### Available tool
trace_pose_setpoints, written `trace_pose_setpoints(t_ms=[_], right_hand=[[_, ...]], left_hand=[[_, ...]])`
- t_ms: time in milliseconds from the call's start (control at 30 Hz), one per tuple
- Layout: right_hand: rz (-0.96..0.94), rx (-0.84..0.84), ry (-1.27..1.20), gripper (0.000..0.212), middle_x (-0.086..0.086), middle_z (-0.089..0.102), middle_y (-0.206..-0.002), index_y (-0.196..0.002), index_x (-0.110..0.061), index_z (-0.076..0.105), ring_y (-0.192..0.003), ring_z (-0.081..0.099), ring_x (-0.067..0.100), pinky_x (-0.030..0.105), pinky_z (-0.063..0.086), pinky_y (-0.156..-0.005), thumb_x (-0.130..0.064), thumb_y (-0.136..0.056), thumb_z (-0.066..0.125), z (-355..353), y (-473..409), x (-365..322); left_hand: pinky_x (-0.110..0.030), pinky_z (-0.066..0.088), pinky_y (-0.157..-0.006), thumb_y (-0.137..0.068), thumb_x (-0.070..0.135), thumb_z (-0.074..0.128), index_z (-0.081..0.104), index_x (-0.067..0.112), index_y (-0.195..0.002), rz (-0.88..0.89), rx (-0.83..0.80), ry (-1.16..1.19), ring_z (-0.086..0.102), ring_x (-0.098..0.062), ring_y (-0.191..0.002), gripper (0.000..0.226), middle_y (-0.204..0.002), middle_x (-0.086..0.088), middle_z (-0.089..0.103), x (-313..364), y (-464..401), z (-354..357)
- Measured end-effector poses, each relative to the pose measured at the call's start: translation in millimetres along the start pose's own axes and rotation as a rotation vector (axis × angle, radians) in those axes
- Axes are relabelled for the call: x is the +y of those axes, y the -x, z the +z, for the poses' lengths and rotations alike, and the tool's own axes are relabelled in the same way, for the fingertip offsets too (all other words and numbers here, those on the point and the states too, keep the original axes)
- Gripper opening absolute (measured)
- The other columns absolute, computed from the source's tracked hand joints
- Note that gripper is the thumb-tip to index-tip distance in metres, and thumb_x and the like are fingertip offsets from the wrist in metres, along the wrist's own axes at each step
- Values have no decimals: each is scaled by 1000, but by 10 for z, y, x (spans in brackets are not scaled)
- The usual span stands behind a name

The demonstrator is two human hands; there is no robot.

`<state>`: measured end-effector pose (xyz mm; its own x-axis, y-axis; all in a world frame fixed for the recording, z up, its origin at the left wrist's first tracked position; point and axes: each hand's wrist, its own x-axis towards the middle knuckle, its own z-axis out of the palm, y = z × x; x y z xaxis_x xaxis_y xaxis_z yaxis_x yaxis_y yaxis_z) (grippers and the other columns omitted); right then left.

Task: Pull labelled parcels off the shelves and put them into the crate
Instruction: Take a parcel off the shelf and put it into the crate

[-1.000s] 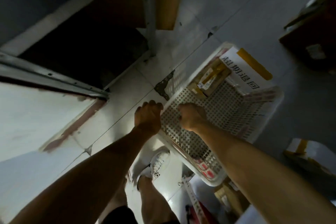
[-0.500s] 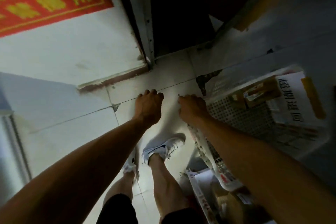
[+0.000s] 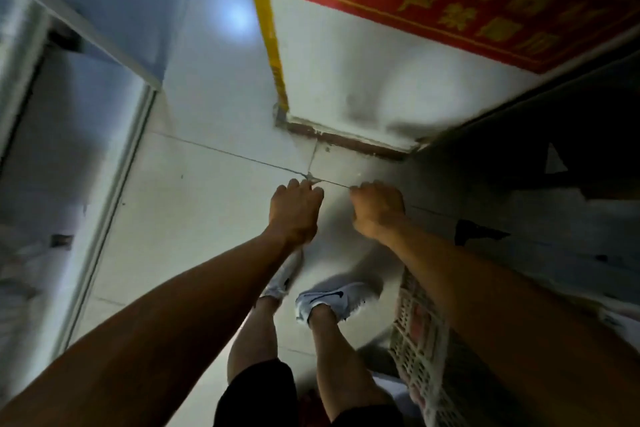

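A white lattice crate point(image 3: 420, 326) shows at the lower right, mostly covered by my right forearm, and its inside is hidden. My right hand point(image 3: 377, 210) is curled into a fist at the crate's upper end and seems to grip its rim. Beside it, my left hand point(image 3: 294, 210) hangs over the floor tiles with its fingers curled under. Nothing shows in that hand. No parcel or shelf front is plainly in view.
A white wall corner with a yellow edge strip point(image 3: 268, 31) and a red sign point(image 3: 485, 0) juts in ahead. A metal door frame point(image 3: 107, 194) runs down the left. My feet in white sneakers point(image 3: 329, 298) stand on the tiles, and a dark recess lies at the right.
The view has swung left, from the shelves to the wall corner. The crate has slid out to the lower right edge. My left hand left the crate's rim; my right stayed at its corner.
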<state>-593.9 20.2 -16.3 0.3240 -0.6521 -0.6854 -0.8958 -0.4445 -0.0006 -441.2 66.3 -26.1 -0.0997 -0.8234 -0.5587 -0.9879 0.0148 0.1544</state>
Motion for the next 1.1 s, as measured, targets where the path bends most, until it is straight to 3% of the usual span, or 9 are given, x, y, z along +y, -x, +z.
trace_pose_setpoints(t_ms=[400,533,733,833,967,1033,1100], right_hand=[[-394,40,331,33,3,60,-125,-128,-20,54,-120,52,24,36,42,-93,-22,-95,52,-477,-731,-2042],[-505,41,441,36,3,63,-120,-126,-19,58,-114,56,24,34,44,-90,-15,-90,54,-528,-773,-2553],[-676,35,554,37,2,63,-128,-132,-22,58,-119,56,25,34,48,-96,-23,-95,55,-608,-825,-3615],[-735,62,449,37,0,63,-130,-133,-24,59,-119,57,23,33,49,-95,-24,-96,55,-610,-878,-4137],[-768,83,125,39,-2,63,-130,-135,-27,55,-117,60,21,33,52,-92,-27,-97,60,-631,-988,-4719],[-764,104,-154,50,-3,59,-131,-141,-30,47,-118,59,19,32,51,-92,-27,-95,64,-658,-1034,-4988],[-775,164,-404,74,-1,51,-139,-152,-29,31,-124,53,18,36,50,-98,-28,-90,72,-720,-1054,-5265]], left_hand=[[-35,44,-98,-88,14,61,55,18,-134,-490,66,225,51,-25,-120,47,-129,-5,57,-1774,933,270],[-34,42,-97,-86,12,59,55,18,-132,-602,101,325,50,-26,-119,46,-128,-5,56,-2105,1290,388],[-34,41,-100,-88,13,56,55,18,-133,-858,226,551,49,-25,-121,45,-131,-5,56,-2614,1831,621],[-35,40,-105,-90,11,55,51,20,-141,-1007,348,728,48,-24,-125,51,-138,-3,54,-2861,2019,723],[-35,44,-108,-92,15,61,32,21,-153,-1141,651,1025,44,-22,-135,68,-152,-2,43,-3226,2179,811],[-39,44,-111,-91,16,65,21,22,-158,-1151,836,1190,41,-23,-140,80,-158,-1,34,-3437,2231,803],[-43,44,-112,-92,12,65,18,22,-159,-1168,983,1272,39,-25,-142,82,-160,-3,30,-3668,2280,741]])
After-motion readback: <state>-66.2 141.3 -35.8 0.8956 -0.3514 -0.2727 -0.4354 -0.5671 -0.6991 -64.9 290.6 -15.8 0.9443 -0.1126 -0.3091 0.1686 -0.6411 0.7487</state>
